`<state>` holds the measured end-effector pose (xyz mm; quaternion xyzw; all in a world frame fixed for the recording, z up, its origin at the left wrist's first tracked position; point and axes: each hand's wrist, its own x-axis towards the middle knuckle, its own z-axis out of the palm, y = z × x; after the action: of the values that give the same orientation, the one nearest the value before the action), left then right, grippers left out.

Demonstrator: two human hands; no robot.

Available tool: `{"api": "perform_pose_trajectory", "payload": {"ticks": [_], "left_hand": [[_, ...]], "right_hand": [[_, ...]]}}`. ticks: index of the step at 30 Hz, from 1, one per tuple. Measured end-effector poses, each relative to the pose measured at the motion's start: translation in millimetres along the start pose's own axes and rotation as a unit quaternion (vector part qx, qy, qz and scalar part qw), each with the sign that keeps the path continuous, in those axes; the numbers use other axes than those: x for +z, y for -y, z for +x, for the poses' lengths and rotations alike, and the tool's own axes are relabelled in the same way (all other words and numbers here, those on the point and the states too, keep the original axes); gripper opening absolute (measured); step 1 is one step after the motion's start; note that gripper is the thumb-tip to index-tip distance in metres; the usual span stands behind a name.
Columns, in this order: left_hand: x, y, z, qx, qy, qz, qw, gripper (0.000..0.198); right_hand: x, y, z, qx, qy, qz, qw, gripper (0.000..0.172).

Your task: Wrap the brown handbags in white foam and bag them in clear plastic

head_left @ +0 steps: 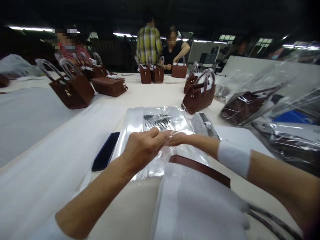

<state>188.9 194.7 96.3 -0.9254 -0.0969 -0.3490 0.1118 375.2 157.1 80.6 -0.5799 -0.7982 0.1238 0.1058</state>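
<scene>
Just beneath left hand (142,146): clear plastic (152,169)

Ceiling (100,11) dim, tube lights (31,29) glowing; glare on clear plastic (175,121); foreground slightly blurred.

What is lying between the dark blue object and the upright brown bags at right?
In the head view, clear plastic with black print, beneath the left hand.
</scene>
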Motion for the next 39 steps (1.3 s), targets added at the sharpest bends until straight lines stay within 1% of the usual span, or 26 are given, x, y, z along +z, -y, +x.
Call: {"api": "perform_pose_trajectory", "payload": {"ticks": [1,2,3,4,5,6,7,8,9,10,11,12,13,14,15,16,18,19,23,27,30,33,35,37,39], "left_hand": [[7.0,-1.6,-3.6,-0.012,0.011,-0.003,1.0,0.019],[13.0,-3.8,-7.3,-0.021,0.021,-0.01,1.0,0.02],[17.6,-6.3,-11.0,-0.029,0.028,-0.02,0.999,0.022],[21.1,-8.7,-14.3,-0.034,0.032,-0.033,0.998,0.024],[23.7,-10.8,-17.2,-0.038,0.033,-0.045,0.998,0.025],[25.7,-12.2,-19.5,-0.042,0.033,-0.054,0.997,0.026],[27.5,-13.1,-21.2,-0.044,0.033,-0.06,0.997,0.026],[29.3,-13.5,-22.3,-0.045,0.033,-0.063,0.996,0.026],[31.2,-13.8,-22.8,-0.043,0.036,-0.062,0.996,0.026],[33.0,-14.0,-22.9,-0.039,0.039,-0.059,0.997,0.026],[34.7,-14.5,-22.5,-0.03,0.044,-0.055,0.997,0.026],[35.7,-15.3,-21.7,-0.016,0.049,-0.052,0.997,0.025],[35.9,-16.5,-20.8,0.001,0.054,-0.049,0.997,0.025],[35.0,-18.0,-19.8,0.017,0.059,-0.046,0.997,0.024],[32.9,-19.6,-18.8,0.032,0.064,-0.043,0.997,0.024],[29.9,-21.2,-17.7,0.044,0.069,-0.039,0.996,0.024],[21.7,-24.0,-15.8,0.061,0.077,-0.026,0.995,0.024],[17.3,-25.0,-15.1,0.067,0.078,-0.019,0.995,0.023],[2.1,-26.5,-14.8,0.102,0.078,-0.001,0.992,0.022],[-12.0,-25.6,-20.2,0.147,0.072,0.002,0.987,0.019],[-27.8,-24.9,-26.2,0.184,0.061,0.006,0.981,0.021],[-47.3,-27.9,-31.7,0.212,0.059,-0.004,0.975,0.021],[-60.8,-33.5,-34.0,0.228,0.045,-0.017,0.972,0.023],[-73.7,-42.0,-34.8,0.245,0.03,-0.034,0.968,0.026],[-85.1,-52.4,-33.9,0.262,0.035,-0.057,0.963,0.026]], "right_hand": [[-7.6,0.5,-19.6,0.019,0.023,0.024,0.999,0.033],[-15.2,0.8,-45.0,0.05,0.04,0.055,0.996,0.034],[-21.9,1.7,-75.4,0.096,0.043,0.11,0.988,0.037],[-26.7,3.6,-109.4,0.17,0.012,0.173,0.97,0.042],[-29.0,7.0,-145.0,0.249,-0.022,0.223,0.942,0.046],[-28.3,12.0,-179.8,0.329,-0.056,0.265,0.905,0.05],[-24.9,18.4,-211.6,0.408,-0.081,0.298,0.859,0.055],[-19.3,25.6,-238.1,0.47,-0.076,0.333,0.814,0.059],[-12.6,32.6,-257.8,0.506,-0.06,0.362,0.781,0.062],[-5.6,38.7,-270.2,0.514,-0.036,0.388,0.764,0.064],[0.7,43.3,-275.2,0.498,-0.01,0.41,0.764,0.065],[5.5,46.2,-274.1,0.467,0.009,0.429,0.773,0.068],[8.6,47.5,-268.3,0.436,0.022,0.446,0.782,0.072],[10.1,47.8,-259.9,0.412,0.037,0.467,0.781,0.078],[10.5,47.5,-250.9,0.402,0.058,0.493,0.77,0.084],[10.5,47.3,-243.0,0.402,0.083,0.517,0.751,0.088],[11.1,48.4,-234.5,0.415,0.111,0.549,0.717,0.093],[12.5,50.2,-234.4,0.424,0.103,0.554,0.709,0.093],[24.2,65.9,-250.0,0.436,0.017,0.56,0.705,0.085],[39.5,86.3,-265.0,0.421,-0.003,0.593,0.686,0.082],[47.5,96.3,-273.1,0.406,-0.053,0.613,0.676,0.08],[48.5,101.3,-281.3,0.395,-0.106,0.627,0.662,0.084],[45.9,103.6,-286.1,0.404,-0.127,0.625,0.656,0.089],[42.6,106.1,-289.6,0.408,-0.138,0.626,0.65,0.09],[40.3,109.2,-291.6,0.398,-0.129,0.635,0.649,0.087]]}}
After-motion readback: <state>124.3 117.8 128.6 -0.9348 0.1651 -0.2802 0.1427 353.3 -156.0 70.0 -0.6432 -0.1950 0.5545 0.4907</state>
